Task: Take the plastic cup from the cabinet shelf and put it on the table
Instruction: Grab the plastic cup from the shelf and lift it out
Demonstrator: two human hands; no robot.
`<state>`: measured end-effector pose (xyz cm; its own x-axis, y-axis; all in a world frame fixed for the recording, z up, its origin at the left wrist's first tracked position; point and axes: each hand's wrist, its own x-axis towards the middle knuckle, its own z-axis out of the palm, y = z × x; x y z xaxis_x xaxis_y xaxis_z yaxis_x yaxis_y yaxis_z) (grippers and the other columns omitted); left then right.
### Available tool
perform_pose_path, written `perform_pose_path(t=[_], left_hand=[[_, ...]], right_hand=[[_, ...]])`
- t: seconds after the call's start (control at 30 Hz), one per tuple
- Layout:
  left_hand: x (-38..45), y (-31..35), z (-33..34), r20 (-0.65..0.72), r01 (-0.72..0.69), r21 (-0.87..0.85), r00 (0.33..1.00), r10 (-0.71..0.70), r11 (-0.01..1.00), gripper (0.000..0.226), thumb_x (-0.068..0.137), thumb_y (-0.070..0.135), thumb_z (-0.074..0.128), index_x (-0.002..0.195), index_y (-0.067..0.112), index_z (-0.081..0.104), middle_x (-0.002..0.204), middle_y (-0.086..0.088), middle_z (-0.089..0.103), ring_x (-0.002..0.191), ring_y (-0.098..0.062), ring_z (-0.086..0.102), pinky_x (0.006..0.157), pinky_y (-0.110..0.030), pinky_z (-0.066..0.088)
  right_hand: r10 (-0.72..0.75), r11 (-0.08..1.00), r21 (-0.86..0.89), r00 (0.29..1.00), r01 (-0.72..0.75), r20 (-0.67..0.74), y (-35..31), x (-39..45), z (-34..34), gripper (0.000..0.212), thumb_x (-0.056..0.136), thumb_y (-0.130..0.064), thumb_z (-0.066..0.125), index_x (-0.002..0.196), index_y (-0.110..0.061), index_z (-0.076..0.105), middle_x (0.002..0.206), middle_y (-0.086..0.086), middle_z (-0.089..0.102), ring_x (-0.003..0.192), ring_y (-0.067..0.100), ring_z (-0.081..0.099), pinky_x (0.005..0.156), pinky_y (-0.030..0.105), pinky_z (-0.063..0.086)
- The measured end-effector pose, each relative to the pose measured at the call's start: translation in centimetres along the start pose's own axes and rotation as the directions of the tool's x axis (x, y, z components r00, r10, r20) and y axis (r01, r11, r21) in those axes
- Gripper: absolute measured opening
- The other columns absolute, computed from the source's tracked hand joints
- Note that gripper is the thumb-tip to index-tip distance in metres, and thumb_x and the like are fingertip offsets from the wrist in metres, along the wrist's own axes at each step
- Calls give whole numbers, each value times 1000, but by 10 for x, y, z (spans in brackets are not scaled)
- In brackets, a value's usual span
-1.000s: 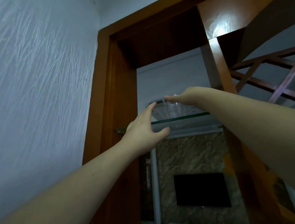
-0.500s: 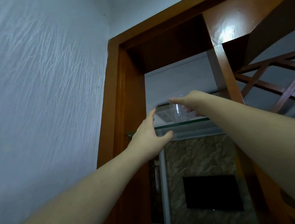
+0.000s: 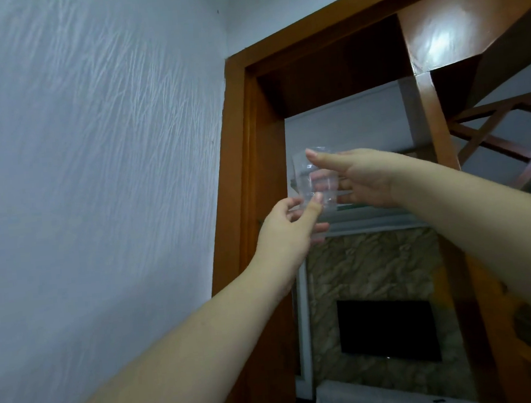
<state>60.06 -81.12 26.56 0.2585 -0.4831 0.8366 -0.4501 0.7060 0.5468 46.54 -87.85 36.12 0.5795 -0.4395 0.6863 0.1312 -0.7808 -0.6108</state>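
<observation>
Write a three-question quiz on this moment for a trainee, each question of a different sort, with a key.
1. True or false: the clear plastic cup is standing untouched on the glass shelf.
2. Which hand holds the cup's side, with the thumb across its near wall? A) left hand B) right hand C) neither
3. Fill in: the left hand's fingertips reach the cup near its ____.

Key
1. False; it is held in front of the wooden cabinet frame.
2. B
3. Bottom
</observation>
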Motion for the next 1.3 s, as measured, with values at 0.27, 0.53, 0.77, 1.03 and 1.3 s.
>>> perform_pose_path(t=[0.27, 0.53, 0.77, 1.03, 1.3], left_hand=[[-35, -18, -4, 108, 78, -180, 992, -59, 981, 45, 89, 38, 68, 129, 21, 57, 116, -1, 72, 97, -13, 73, 83, -32, 60], [-72, -40, 39, 199, 122, -268, 978, -69, 956, 33, 88, 40, 68, 119, 31, 61, 108, 10, 74, 95, -1, 70, 76, -22, 56], [-95, -51, 116, 303, 194, -404, 951, -70, 894, 26, 88, 38, 68, 113, 31, 64, 102, 11, 76, 96, -7, 71, 84, -28, 54], [-132, -20, 218, 456, 289, -492, 889, -40, 821, 30, 87, 36, 69, 116, 32, 63, 107, 9, 76, 98, -6, 71, 84, -26, 56], [-184, 38, 338, 558, 364, -569, 830, 21, 737, 22, 91, 28, 67, 113, 27, 63, 101, 5, 77, 94, -9, 73, 79, -23, 58]], right_hand=[[29, 997, -71, 999, -27, 30, 5, -54, 8, 58, 74, -63, 63, 118, -26, 54, 125, 0, 59, 115, 18, 54, 100, 42, 41], [146, 977, -144, 985, -158, -90, 19, -108, -8, 54, 75, -68, 54, 113, -31, 55, 117, 0, 65, 110, 17, 59, 97, 41, 43], [207, 930, -258, 955, -260, -214, 28, -164, -52, 74, 73, -72, 56, 128, -23, 49, 122, 1, 62, 112, 17, 60, 103, 43, 41], [219, 887, -314, 908, -338, -358, 20, -250, -127, 74, 70, -74, 59, 124, -24, 53, 120, -1, 65, 107, 13, 64, 95, 36, 47], [217, 830, -354, 834, -431, -507, 2, -354, -222, 67, 66, -80, 59, 115, -34, 60, 111, -10, 70, 103, 7, 65, 88, 31, 48]])
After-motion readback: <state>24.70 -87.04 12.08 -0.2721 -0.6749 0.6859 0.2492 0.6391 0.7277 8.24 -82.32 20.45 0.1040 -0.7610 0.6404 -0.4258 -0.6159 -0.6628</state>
